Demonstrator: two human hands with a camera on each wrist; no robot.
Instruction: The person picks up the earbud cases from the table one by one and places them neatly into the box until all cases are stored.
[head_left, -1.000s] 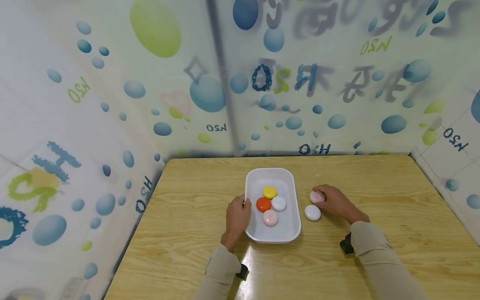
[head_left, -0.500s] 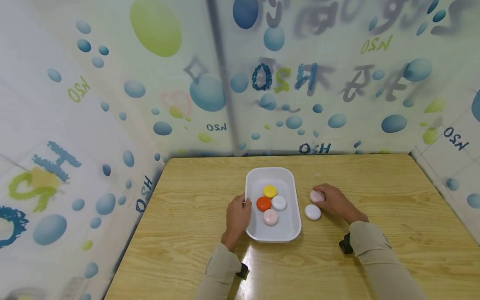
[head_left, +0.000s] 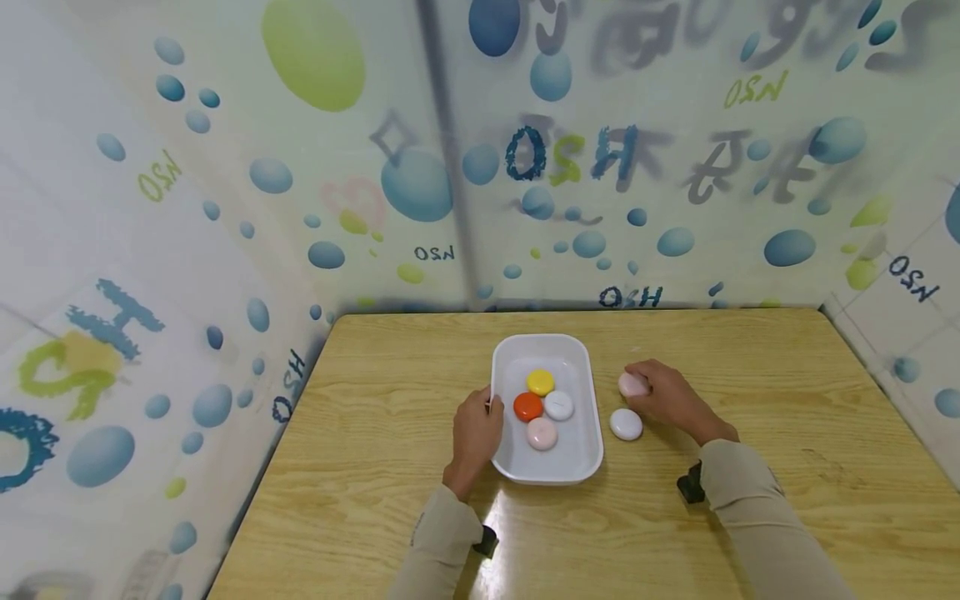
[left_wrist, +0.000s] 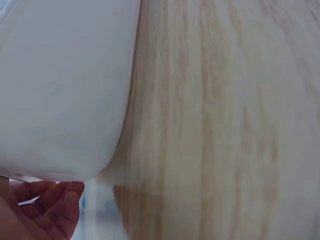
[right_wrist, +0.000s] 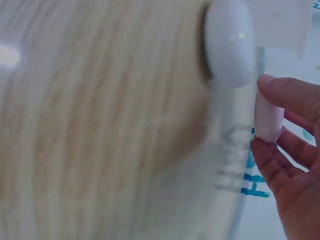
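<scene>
My left hand (head_left: 477, 429) grips the left rim of a white rectangular tray (head_left: 581, 457). In the left wrist view its fingers (left_wrist: 67, 212) curl at the tray's outer wall. Inside the tray lie a yellow disc (head_left: 540, 382), an orange-red disc (head_left: 528, 407), a white disc (head_left: 558, 406) and a pale pink disc (head_left: 542, 434), all smooth and rounded. To the right of the tray, my right hand (head_left: 672, 398) pinches another pale pink disc (head_left: 632, 384) between thumb and fingers. The right wrist view shows this pink disc (right_wrist: 269, 117) edge-on. Just nearer to me, a second white disc (head_left: 626, 424) lies loose.
The wooden table (head_left: 375, 467) carries the tray near its middle. A wall (head_left: 570, 250) printed with blue and green drops rises behind the far edge, with more printed wall on the left and right. Each sleeve has a small dark camera (head_left: 486, 542) at the wrist.
My right hand and the pink disc in it have shifted slightly toward the table's far side, away from the loose white disc. The left hand and tray stay put.
</scene>
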